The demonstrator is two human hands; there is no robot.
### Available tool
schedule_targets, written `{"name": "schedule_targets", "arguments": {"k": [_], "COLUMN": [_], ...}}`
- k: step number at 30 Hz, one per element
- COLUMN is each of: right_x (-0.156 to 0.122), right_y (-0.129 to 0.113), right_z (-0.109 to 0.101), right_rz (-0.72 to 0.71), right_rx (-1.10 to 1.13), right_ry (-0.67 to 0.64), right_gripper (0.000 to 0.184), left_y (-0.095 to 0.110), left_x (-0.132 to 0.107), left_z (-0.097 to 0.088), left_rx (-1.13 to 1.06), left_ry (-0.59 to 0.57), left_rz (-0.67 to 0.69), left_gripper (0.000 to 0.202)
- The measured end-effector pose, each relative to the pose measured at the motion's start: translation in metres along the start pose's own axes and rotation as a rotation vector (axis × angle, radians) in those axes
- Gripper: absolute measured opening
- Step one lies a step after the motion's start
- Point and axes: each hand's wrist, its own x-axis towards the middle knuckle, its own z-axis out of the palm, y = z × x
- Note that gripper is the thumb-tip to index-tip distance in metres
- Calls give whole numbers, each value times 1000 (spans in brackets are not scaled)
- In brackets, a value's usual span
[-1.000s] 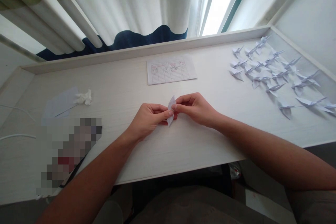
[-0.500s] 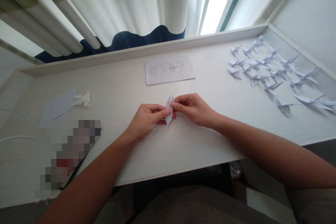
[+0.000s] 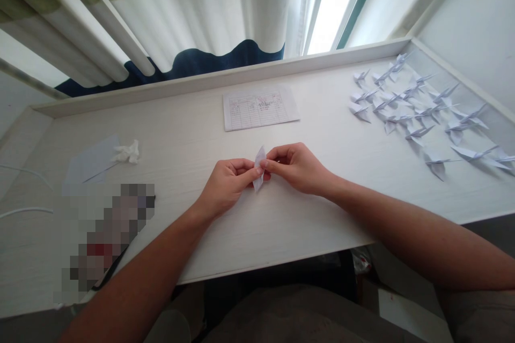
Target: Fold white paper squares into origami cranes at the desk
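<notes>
A small folded piece of white paper (image 3: 259,167), narrow and pointed at both ends, stands upright just above the white desk (image 3: 281,225) near its middle. My left hand (image 3: 225,185) pinches its left side between thumb and fingers. My right hand (image 3: 298,167) pinches its right side, fingers curled. Both hands meet at the paper, wrists resting on the desk.
Several folded paper cranes (image 3: 418,110) are spread over the desk's right end. A printed sheet (image 3: 259,108) lies behind my hands. At the left lie a loose paper sheet (image 3: 90,163), a crumpled scrap (image 3: 127,151), white cables (image 3: 24,193) and a blurred-out object (image 3: 102,230). A curtain (image 3: 181,16) hangs behind.
The hands stay in place. The folded paper has been worked slightly between the fingertips, its flaps pressed closer together than half a second ago.
</notes>
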Motion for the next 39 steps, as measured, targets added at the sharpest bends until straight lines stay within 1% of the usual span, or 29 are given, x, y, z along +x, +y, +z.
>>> {"name": "schedule_targets", "arguments": {"k": [4,8,16,22,26,29,31,33,39], "right_x": [0,1,2,5,5,4,4,4,2], "right_y": [1,1,4,9,8,7,6,5,5], "right_z": [0,-1,-2,-4,-7,-10,-11,-11,-2], "right_rz": [-32,-41,21,56,78,52,15,-18,-66], "right_rx": [33,11,78,148,229,199,152,105,14], "right_ry": [-6,-11,-89,-100,-110,-119,-138,-137,-17], "right_gripper": [30,31,29,31,33,32,31,33,35], "left_y": [-1,1,3,-3,-1,2,3,3,0], "left_x": [0,1,1,2,1,0,-1,-1,1], "left_z": [-5,-9,-5,-9,-10,-7,-6,-6,-7], "left_rx": [-38,-61,-5,55,86,83,53,17,-39], "left_ry": [-64,-124,-34,-59,-81,-88,-90,-94,-97], "left_rz": [-26,-29,-17,22,77,89,78,67,63], "left_gripper": [28,32,31,29,29,30,31,31,31]}}
